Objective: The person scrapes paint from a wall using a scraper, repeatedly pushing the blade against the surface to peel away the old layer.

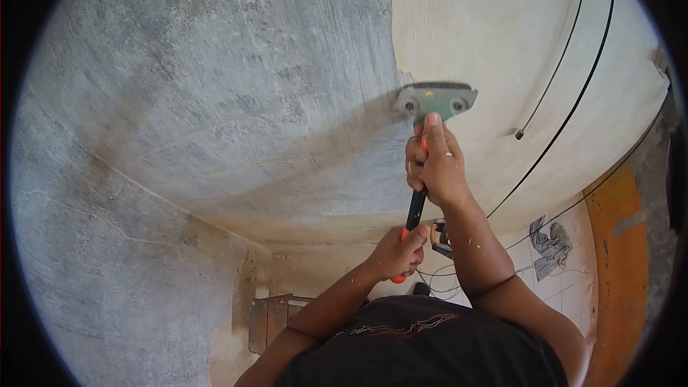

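Observation:
A long-handled wall scraper (446, 102) is held up against the wall, its wide blade at the border between grey bared plaster (287, 86) and cream paint (473, 21). My right hand (436, 161) wraps the upper handle just below the scraper's head, with the thumb laid up along it. Lower down, my left hand (398, 252) grips the red end of the black handle (416, 211). Pale flakes cling to my right hand and forearm.
Black cables (573, 89) hang down the wall at the right. Below are a wooden stool-like piece (269, 322), a crumpled grey cloth (550, 244) on white floor tiles, loose cords and an orange panel (616, 244). A wall corner lies at the left.

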`<act>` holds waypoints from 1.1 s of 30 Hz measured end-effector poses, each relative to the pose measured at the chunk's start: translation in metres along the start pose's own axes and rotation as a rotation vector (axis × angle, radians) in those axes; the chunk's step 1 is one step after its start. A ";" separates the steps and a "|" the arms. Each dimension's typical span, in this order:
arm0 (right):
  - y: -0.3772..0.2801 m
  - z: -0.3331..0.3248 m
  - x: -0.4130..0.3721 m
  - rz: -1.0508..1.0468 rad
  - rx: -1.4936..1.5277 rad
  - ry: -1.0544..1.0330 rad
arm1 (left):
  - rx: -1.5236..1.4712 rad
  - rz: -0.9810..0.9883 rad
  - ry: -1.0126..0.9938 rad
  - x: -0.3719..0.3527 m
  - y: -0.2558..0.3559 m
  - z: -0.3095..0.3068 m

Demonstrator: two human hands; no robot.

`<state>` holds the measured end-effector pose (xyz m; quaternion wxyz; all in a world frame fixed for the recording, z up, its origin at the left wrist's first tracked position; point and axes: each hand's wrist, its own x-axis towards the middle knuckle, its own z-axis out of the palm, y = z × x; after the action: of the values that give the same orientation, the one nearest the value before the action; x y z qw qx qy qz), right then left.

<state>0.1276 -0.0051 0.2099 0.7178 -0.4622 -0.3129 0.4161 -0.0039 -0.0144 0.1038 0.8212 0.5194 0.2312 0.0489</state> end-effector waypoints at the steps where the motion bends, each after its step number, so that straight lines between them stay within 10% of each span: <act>1: 0.010 -0.003 -0.004 0.026 -0.002 0.020 | -0.045 -0.037 0.017 -0.002 -0.010 0.002; 33: -0.009 0.009 0.000 -0.029 -0.030 -0.039 | -0.105 -0.043 0.008 -0.007 0.009 0.013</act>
<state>0.1228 -0.0038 0.2215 0.7106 -0.4603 -0.3396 0.4097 -0.0034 -0.0229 0.1188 0.8473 0.4703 0.2425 0.0453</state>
